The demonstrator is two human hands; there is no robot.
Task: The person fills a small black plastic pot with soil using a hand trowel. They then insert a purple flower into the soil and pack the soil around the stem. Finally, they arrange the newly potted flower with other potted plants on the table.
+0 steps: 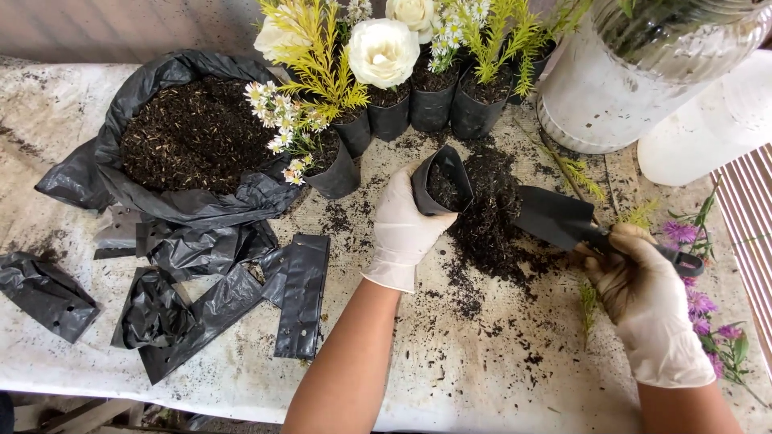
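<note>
A dirt-stained white table fills the view, strewn with loose soil. At its far left a crumpled empty black plastic bag is seen, and beside it several more flat nursery bags are scattered. Behind them a large black sack is rolled open, filled with dark potting mix. Along the back edge a row of filled nursery bags is lined up, planted with white roses, small daisy-like flowers and yellow-green foliage. At the centre, the left hand, gloved in white, is closed around a small black nursery bag, which is held tilted with its open mouth turned toward a heap of soil and is partly filled. Right of the heap, a black trowel is gripped by its handle in the soiled, gloved right hand, the fingers wrapped tight, the blade lying at the edge of the heap. A white container stands at the back right, and purple flowers are laid along the right edge.
</note>
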